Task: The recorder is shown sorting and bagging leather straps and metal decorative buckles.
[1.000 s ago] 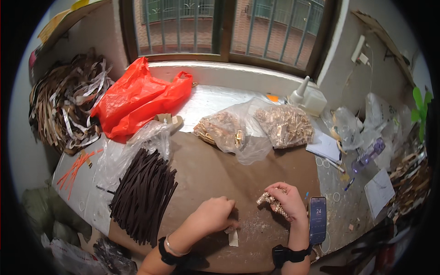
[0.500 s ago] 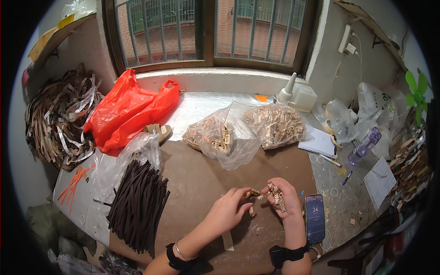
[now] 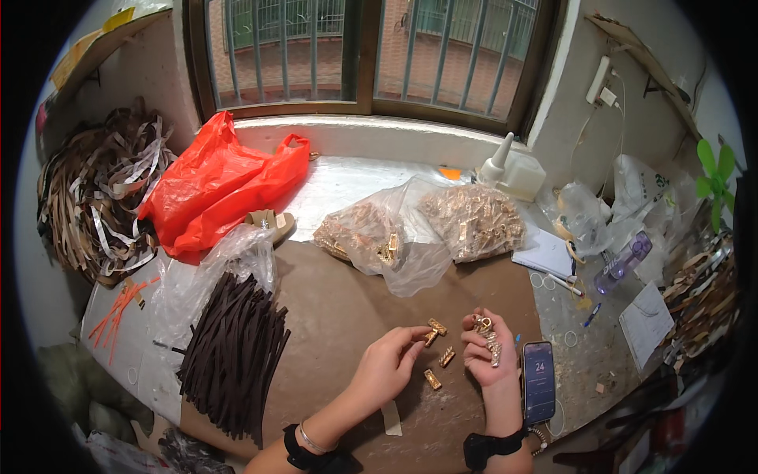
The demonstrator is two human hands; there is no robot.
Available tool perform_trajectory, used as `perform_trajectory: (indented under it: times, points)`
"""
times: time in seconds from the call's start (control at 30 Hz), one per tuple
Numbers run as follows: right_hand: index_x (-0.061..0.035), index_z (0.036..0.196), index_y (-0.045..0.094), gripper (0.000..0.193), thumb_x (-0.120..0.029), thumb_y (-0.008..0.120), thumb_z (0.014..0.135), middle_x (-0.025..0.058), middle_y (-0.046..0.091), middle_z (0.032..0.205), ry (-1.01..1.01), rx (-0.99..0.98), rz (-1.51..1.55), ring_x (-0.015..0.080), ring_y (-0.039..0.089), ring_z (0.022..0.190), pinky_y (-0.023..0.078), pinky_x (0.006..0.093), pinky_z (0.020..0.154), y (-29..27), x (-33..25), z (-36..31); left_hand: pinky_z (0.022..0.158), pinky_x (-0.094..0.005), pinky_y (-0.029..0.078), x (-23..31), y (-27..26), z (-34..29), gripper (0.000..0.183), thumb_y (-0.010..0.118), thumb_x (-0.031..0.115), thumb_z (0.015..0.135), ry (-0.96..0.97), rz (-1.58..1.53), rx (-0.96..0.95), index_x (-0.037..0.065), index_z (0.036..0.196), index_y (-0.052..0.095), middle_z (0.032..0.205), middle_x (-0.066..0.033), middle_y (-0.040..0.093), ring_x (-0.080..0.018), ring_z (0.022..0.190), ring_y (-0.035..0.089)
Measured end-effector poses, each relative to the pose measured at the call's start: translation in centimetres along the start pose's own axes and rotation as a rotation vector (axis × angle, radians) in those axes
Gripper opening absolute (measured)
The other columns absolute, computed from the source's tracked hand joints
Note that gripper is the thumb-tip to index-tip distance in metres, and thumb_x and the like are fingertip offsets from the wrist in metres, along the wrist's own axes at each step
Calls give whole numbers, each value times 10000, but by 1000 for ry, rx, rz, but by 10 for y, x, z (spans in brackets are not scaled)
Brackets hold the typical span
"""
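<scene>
My right hand (image 3: 485, 359) is curled palm-up around several small gold metal fittings (image 3: 488, 338), which show between its fingers and thumb. To its left, my left hand (image 3: 387, 365) has index finger and thumb closed at a gold fitting (image 3: 430, 338); a second gold fitting (image 3: 437, 325) lies just beyond the fingertips. Between the hands, a ridged gold fitting (image 3: 448, 357) and a flat-topped gold fitting (image 3: 432, 379) rest apart on the brown work sheet (image 3: 332, 316). Each wrist carries a black band, and the left one also a silver bangle.
Two clear bags of gold fittings (image 3: 474, 221) stand behind the hands. At left are a bundle of dark brown strips (image 3: 233, 359) and a red plastic bag (image 3: 213, 189). A phone (image 3: 539, 383) lies beside my right wrist; a purple bottle (image 3: 624, 262) and notepad (image 3: 545, 249) are farther right.
My hands have drawn apart. Gold fittings now lie loose on the sheet between them, and the right hand's fingers have curled in more. The view has shifted slightly.
</scene>
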State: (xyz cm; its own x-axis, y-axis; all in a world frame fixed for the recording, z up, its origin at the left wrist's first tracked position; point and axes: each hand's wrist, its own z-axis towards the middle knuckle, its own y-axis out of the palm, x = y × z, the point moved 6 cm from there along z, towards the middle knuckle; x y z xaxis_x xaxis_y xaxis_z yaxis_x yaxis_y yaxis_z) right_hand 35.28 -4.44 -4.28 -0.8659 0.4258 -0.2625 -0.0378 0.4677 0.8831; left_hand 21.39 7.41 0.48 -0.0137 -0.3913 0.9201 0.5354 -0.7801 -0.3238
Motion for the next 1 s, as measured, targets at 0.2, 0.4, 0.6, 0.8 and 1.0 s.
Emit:
perform_trajectory:
  times: [0.2,0.4,0.6,0.8,1.0]
  points:
    - [-11,986,564,319,-286,404,968,150,607,840,298,-76,19,139,468,494,302,170,280,15,50,-6,788,-316,502,26,-10,-1,328,643,72,847,261,146,99,76,1173,612,1091,-111,576,-216,929,616]
    - [-18,993,558,312,-289,406,977,130,619,777,276,-44,-388,126,503,433,312,193,274,13,53,-10,807,-285,492,11,3,1,444,698,107,819,72,-107,-64,98,1248,582,1140,-93,546,-162,970,578]
    - [1,1145,533,369,-307,394,995,98,584,652,97,52,-970,93,466,401,309,200,291,2,28,-8,799,-299,517,-26,19,10,354,670,68,830,-30,-257,-40,68,1180,624,1139,-95,581,-176,977,619]
    - [-41,1392,354,473,-313,325,1006,148,604,832,121,-154,-295,116,398,428,317,191,307,14,24,-5,825,-330,511,0,5,3,314,652,65,831,172,203,119,63,1145,637,1143,-107,590,-236,1013,617]
    - [-50,1422,305,543,-391,293,1000,187,571,1120,232,-254,-147,154,551,589,346,188,301,21,41,-8,814,-323,499,13,-1,-1,368,706,136,809,180,48,65,74,1162,626,1102,-97,595,-222,970,619]
